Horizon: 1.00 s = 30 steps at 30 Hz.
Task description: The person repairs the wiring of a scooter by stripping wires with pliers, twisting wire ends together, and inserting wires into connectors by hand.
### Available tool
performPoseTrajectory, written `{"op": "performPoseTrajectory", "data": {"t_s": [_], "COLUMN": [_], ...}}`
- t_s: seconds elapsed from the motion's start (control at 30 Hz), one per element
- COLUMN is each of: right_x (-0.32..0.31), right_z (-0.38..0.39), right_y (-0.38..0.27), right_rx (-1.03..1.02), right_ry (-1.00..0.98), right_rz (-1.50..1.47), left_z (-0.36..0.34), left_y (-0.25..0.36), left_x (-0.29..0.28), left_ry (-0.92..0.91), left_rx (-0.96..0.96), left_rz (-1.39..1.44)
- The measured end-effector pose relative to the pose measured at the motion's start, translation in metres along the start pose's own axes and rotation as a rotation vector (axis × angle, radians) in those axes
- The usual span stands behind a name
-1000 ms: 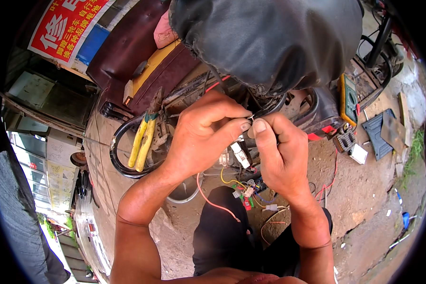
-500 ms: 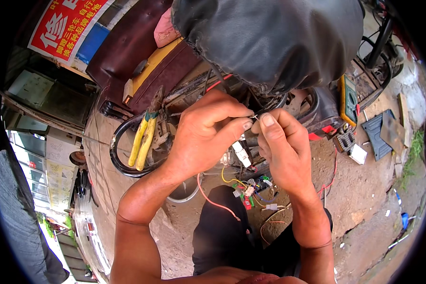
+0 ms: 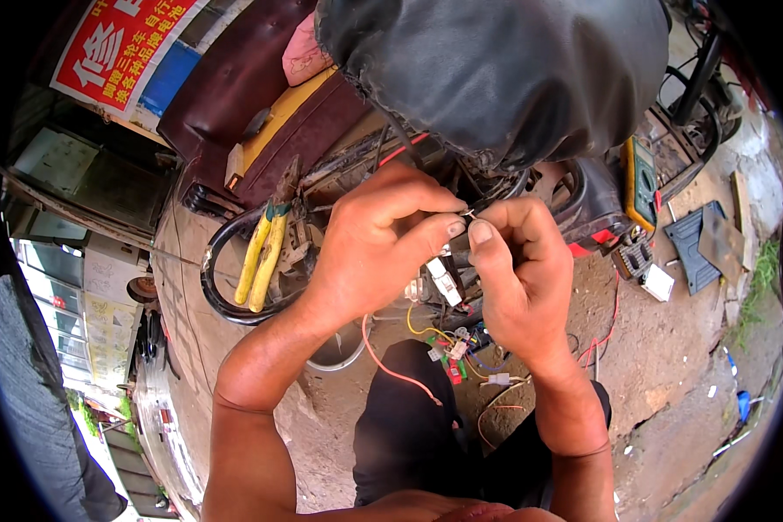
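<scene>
My left hand (image 3: 370, 239) and my right hand (image 3: 524, 274) meet in front of the vehicle frame, below the black padded seat (image 3: 505, 78). Each pinches a thin dark wire (image 3: 469, 213) between thumb and forefinger, and a silvery bit shows in the small gap between the fingertips. Just under them hangs a white plug connector (image 3: 444, 282). From beneath my left wrist a pink-red wire (image 3: 400, 376) curves down, its end loose. Lower still, between my knees, lies a cluster of coloured wires and connectors (image 3: 459, 350).
Yellow-handled pliers (image 3: 264, 257) rest on the frame at left, beside a black curved tube (image 3: 210, 270). A yellow-edged multimeter (image 3: 642, 184) stands at right. Beyond it lie a dark plastic tray (image 3: 692, 248) and a small white box (image 3: 658, 283). Someone's grey-trousered leg (image 3: 39, 409) is at far left.
My right thumb and fingers have shifted slightly along the wire, the thumb bending lower. My left hand keeps its pinch almost in place.
</scene>
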State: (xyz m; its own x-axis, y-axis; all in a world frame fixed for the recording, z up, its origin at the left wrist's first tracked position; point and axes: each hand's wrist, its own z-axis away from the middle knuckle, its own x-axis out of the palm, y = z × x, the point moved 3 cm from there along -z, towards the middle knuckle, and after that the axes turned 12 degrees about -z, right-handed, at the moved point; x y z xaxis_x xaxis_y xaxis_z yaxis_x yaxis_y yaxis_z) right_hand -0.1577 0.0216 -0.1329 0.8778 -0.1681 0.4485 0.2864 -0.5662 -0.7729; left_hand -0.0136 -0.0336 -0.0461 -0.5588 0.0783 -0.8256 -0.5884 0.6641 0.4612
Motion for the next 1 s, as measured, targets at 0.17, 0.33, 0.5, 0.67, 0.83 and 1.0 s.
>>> {"op": "performPoseTrajectory", "data": {"t_s": [0.17, 0.33, 0.5, 0.67, 0.83, 1.0], "right_x": [0.0008, -0.0019, -0.0009, -0.0024, -0.0032, -0.0053], "right_z": [0.0012, 0.0004, 0.0002, -0.0005, -0.0023, 0.0000], "right_y": [-0.0014, -0.0066, -0.0048, -0.0053, -0.0078, -0.0007], "right_rx": [-0.036, -0.040, 0.001, 0.030, 0.071, 0.262], "right_ry": [-0.006, -0.015, -0.042, -0.029, -0.048, -0.094], "right_rz": [0.070, 0.108, 0.110, 0.118, 0.114, 0.091], "left_z": [-0.0004, -0.0018, -0.0005, -0.0011, -0.0016, -0.0009], "left_y": [-0.0074, -0.0065, -0.0063, -0.0062, -0.0060, -0.0048], "left_x": [0.0001, 0.0013, 0.0009, 0.0021, 0.0028, 0.0020], "left_ry": [-0.045, -0.077, -0.067, -0.067, -0.066, -0.074], "left_rx": [-0.074, -0.092, -0.074, -0.064, -0.049, -0.062], "left_rz": [0.085, 0.123, 0.112, 0.130, 0.114, 0.106]}}
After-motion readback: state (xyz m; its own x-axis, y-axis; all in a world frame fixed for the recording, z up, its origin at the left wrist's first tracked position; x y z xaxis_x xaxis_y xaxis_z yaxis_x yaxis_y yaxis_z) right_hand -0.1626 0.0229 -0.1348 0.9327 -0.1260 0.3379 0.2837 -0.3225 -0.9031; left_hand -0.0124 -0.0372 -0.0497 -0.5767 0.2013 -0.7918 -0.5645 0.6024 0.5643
